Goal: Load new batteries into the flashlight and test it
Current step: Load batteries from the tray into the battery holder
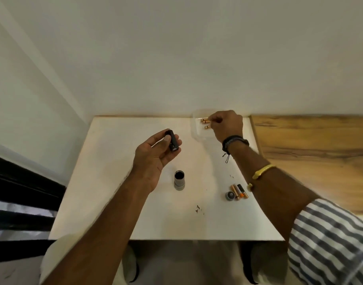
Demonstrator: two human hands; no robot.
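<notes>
My left hand point(154, 155) holds a small black battery holder point(172, 141) between thumb and fingers, raised above the white table point(106, 182). The grey flashlight body point(179, 180) stands upright on the table with its open end up, just below that hand. My right hand point(226, 124) reaches into a clear plastic tray point(197, 132) at the table's far right and pinches one gold-tipped battery point(205, 120); another battery point(207, 127) lies in the tray beside it. Three used batteries point(240, 191) and the flashlight's round end cap point(230, 195) lie near my right forearm.
The white table ends at a wall behind and a front edge near my knees. A wooden surface point(312, 153) adjoins it on the right. Small dark specks point(198, 208) lie on the tabletop. A dark window frame point(22, 192) is at the left.
</notes>
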